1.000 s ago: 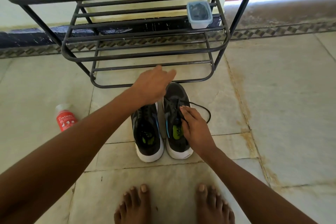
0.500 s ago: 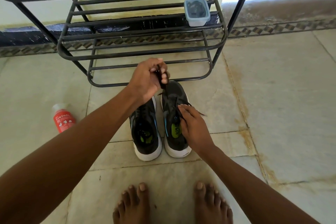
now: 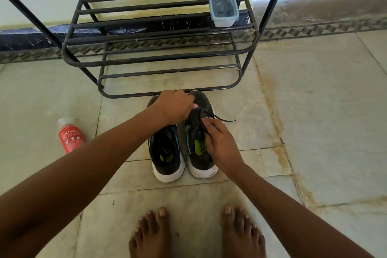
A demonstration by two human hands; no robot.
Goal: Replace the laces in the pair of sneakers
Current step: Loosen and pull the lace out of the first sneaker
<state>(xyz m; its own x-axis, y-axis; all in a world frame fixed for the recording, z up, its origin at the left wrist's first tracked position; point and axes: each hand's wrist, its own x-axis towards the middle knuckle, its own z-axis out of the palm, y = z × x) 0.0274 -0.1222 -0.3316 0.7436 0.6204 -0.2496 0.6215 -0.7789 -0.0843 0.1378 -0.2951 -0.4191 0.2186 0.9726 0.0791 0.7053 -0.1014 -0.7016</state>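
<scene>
Pair of black sneakers w/ white soles, side by side on floor, toes pointing away, heels nearest, uppers open. Left sneaker (image 3: pixel 166 153): blue side stripe, green insole patch, toe hidden under left-hand grip. Right sneaker (image 3: pixel 199 132): blue stripe, green insole logo, tongue area directly beneath both grips. Black lace (image 3: pixel 225 120) pinched at shoe's throat, loose end trailing out right of right-hand grip, lying flat on tile, rest bunched between the two grips

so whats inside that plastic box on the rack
The clear lidded plastic box on the rack holds something dark that fills most of it. The cloudy walls and lid blur it, so what it is cannot be told.
</scene>
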